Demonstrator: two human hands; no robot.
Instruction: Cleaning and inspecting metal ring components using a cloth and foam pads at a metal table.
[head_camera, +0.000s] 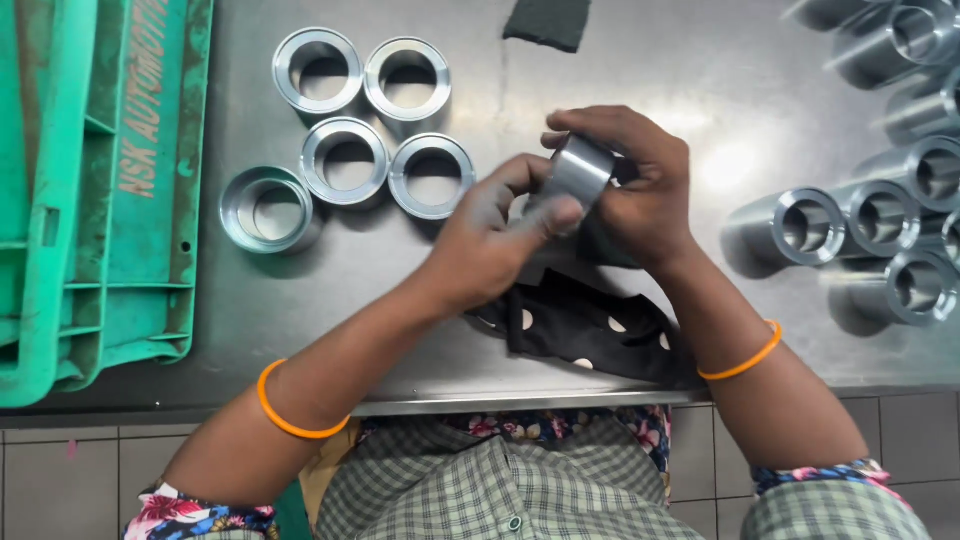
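At frame centre, a steel sleeve (578, 172) sits pinched between the fingers of the left hand (490, 235) and right hand (640, 190). Five sleeves (362, 125) stand sorted upper left; many more (880, 215) wait at right.

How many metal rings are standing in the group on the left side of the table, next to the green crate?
5: two at the back, two in front of them, one nearest the green crate at. None looks hidden.

green crate (100, 200) cut off left; top-right sleeves (900, 40) blurred
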